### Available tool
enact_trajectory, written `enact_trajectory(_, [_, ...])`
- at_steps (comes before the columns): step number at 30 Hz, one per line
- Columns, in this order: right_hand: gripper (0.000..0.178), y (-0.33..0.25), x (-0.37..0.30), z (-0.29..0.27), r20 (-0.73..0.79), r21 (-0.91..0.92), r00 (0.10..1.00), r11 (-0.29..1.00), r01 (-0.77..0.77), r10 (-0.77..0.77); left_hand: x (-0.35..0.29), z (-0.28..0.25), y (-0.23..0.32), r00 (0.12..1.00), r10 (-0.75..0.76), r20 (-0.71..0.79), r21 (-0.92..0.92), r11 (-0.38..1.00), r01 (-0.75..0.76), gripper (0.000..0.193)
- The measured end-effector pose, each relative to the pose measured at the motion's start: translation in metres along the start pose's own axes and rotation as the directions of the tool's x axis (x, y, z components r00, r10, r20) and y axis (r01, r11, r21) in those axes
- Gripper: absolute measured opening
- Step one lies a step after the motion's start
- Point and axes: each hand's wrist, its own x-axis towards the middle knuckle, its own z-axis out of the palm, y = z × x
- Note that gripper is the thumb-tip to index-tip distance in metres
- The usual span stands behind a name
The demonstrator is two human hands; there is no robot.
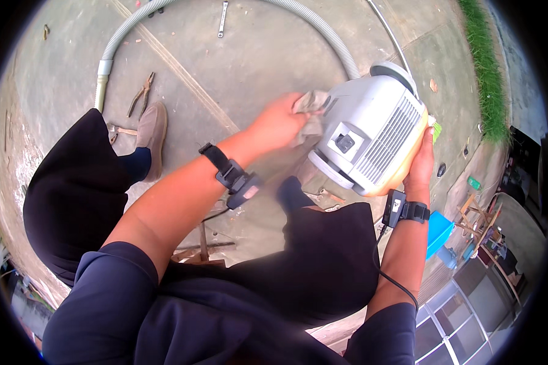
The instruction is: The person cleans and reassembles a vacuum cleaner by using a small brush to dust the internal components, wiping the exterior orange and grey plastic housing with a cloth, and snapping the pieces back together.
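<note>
A grey canister vacuum cleaner (362,121) with a yellow-orange underside, a vented panel and large side wheels is held up off the ground, tilted. My right hand (421,163) grips its right side; part of the fingers is hidden behind the body. In my left hand (281,121) is a crumpled greyish cloth (310,112), pressed to the left end of the vacuum cleaner. That hand is slightly smeared by motion. A ribbed grey hose (292,7) arcs from the vacuum cleaner over the ground to the left.
Pliers (142,94) and a hammer (125,130) lie on the concrete beside my left shoe (152,137). A wrench (223,19) lies farther off. Grass (484,67) edges the concrete at right. A blue container (438,233) and a wooden stand (476,213) are at lower right.
</note>
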Motion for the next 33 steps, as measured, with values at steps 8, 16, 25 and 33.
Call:
enact_trajectory(8, [0.062, 0.000, -0.004, -0.003, -0.077, -0.029, 0.997, 1.000, 0.004, -0.006, 0.023, 0.002, -0.105, 0.979, 0.206, -0.012, 0.691, 0.709, -0.140, 0.035])
enact_trajectory(16, [0.063, 0.000, -0.008, 0.002, -0.094, 0.014, 0.995, 1.000, -0.024, 0.026, 0.009, 0.009, -0.005, 0.987, 0.158, -0.009, -0.398, 0.905, -0.148, 0.025])
enact_trajectory(25, [0.058, -0.002, -0.009, 0.012, -0.063, 0.031, 0.998, 0.999, -0.008, 0.010, -0.014, 0.069, 0.001, 0.422, 0.756, 0.500, 0.704, -0.071, -0.707, 0.020])
enact_trajectory(33, [0.057, 0.003, 0.008, 0.005, 0.044, 0.011, 0.996, 0.997, 0.076, -0.077, -0.042, 0.026, 0.038, 0.565, 0.688, 0.455, 0.748, 0.050, -0.662, 0.029])
